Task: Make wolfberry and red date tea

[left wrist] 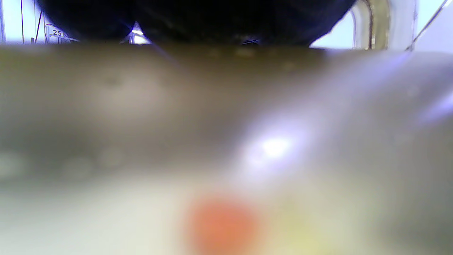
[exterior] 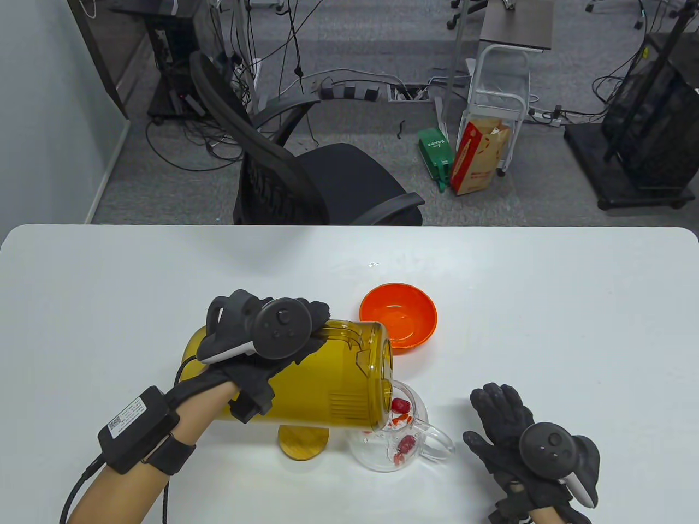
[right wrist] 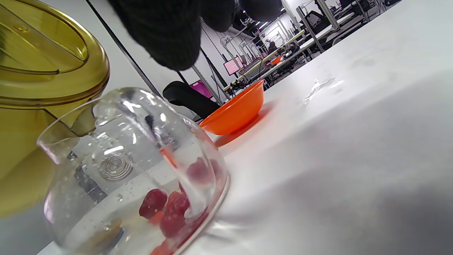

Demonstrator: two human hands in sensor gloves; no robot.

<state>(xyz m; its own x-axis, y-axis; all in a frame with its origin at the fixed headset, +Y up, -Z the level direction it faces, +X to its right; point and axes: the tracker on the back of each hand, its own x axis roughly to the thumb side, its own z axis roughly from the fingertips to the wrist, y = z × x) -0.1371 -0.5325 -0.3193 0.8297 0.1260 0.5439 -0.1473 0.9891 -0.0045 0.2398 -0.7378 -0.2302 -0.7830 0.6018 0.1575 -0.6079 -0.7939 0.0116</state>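
My left hand (exterior: 267,330) grips a yellow translucent pitcher (exterior: 322,376) and holds it tipped on its side, mouth over a glass teapot (exterior: 420,453). The teapot holds water with red dates (exterior: 405,445) and small orange-red wolfberries. In the right wrist view the pitcher's rim (right wrist: 39,63) hangs just above the teapot (right wrist: 134,170), with dates (right wrist: 170,209) at its bottom. My right hand (exterior: 505,420) rests open on the table, right of the teapot's handle and apart from it. The left wrist view shows only the blurred pitcher wall (left wrist: 177,106).
An orange bowl (exterior: 398,316) stands behind the teapot; it also shows in the right wrist view (right wrist: 237,109). A round bamboo lid (exterior: 304,442) lies on the white table (exterior: 546,300) under the pitcher. A few water drops lie behind the bowl.
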